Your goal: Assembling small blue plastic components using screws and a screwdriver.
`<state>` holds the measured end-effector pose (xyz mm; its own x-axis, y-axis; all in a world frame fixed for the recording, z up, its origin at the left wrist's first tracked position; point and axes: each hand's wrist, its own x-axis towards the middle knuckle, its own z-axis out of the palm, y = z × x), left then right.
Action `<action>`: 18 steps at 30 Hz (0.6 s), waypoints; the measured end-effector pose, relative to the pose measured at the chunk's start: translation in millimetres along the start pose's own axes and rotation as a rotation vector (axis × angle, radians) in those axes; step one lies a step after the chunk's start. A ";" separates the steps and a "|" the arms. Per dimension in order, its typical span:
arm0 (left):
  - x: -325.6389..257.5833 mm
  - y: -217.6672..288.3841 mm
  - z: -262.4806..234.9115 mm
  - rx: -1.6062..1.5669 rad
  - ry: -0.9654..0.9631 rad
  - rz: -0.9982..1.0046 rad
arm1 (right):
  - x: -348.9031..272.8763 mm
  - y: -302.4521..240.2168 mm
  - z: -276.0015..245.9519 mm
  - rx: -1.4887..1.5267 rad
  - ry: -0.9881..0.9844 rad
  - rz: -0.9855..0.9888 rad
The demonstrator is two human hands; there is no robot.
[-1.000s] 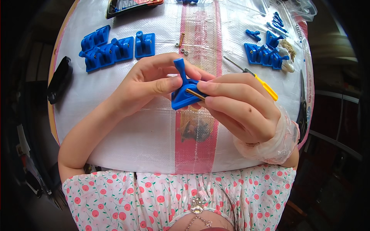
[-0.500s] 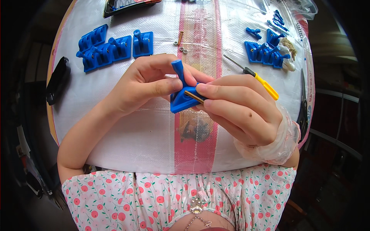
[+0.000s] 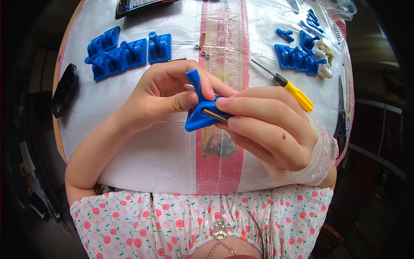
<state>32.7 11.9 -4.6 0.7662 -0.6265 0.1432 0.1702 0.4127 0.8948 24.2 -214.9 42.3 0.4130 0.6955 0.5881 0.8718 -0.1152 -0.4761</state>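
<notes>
Above the near middle of the table, my left hand [image 3: 159,97] pinches a blue plastic bracket [image 3: 195,123] between thumb and fingers. A blue lever [image 3: 193,80] with a flared end sticks up from the bracket, leaning left. My right hand [image 3: 276,125] holds a brass-coloured screw [image 3: 215,115] between thumb and fingertips. The screw's tip lies at the round hole in the bracket's side; how deep it sits, I cannot tell. The right fingertips also touch the bracket's right side, and its far side is hidden.
Similar blue brackets [image 3: 114,62] sit at the back left, others [image 3: 286,56] at the back right. Small nuts [image 3: 205,54] and loose screws [image 3: 177,59] lie behind my hands. A yellow-handled screwdriver [image 3: 298,96] rests beyond my right hand. A black case [image 3: 65,90] lies far left.
The bracket has shifted slightly left and tilted, its lower corner dropping toward me. The screw's tip has moved left with it. Both hands keep their grips.
</notes>
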 end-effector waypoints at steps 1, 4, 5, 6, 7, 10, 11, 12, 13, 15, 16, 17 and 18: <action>0.0 -0.1 -0.3 0.004 -0.002 0.008 | -1.0 0.6 0.7 0.004 0.004 -0.001; -0.1 -1.6 -0.5 0.000 -0.004 0.027 | -1.3 0.3 1.3 -0.002 0.001 -0.005; -0.2 -1.9 -0.9 -0.001 -0.005 0.031 | -1.4 0.4 1.6 -0.006 -0.001 -0.007; -0.3 -2.1 -1.3 -0.001 -0.007 0.034 | -1.1 0.5 1.7 -0.011 -0.004 -0.010; -0.4 -2.0 -1.7 -0.001 -0.009 0.039 | -1.1 0.9 1.9 -0.015 -0.003 -0.015; -1.3 -2.7 -6.3 -0.020 -0.050 0.031 | -1.0 0.8 1.4 -0.009 -0.016 -0.020; -1.7 -2.6 -6.2 -0.019 -0.054 0.033 | -0.9 1.0 1.6 -0.003 -0.019 -0.021; -1.9 -2.4 -6.0 -0.018 -0.058 0.035 | -0.3 0.9 1.7 0.000 -0.022 -0.026; -2.0 -2.6 -5.9 -0.018 -0.065 0.037 | 0.1 0.2 2.2 0.000 -0.023 -0.031; -3.4 -2.6 -7.1 -0.008 -0.059 0.037 | 1.7 2.7 6.9 -0.012 0.028 -0.092; -3.0 -2.9 -7.3 -0.006 -0.061 0.038 | 3.1 7.4 11.6 -0.030 0.078 -0.144; -2.6 -3.2 -7.3 0.008 -0.059 0.046 | 3.5 8.6 12.1 -0.037 0.101 -0.164; -2.2 -3.5 -7.1 0.021 -0.057 0.054 | 3.8 9.8 12.6 -0.044 0.124 -0.184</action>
<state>34.8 16.6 -11.0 0.7374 -0.6403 0.2151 0.1156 0.4334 0.8938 31.0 -204.4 31.6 0.2724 0.6152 0.7398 0.9451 -0.0269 -0.3256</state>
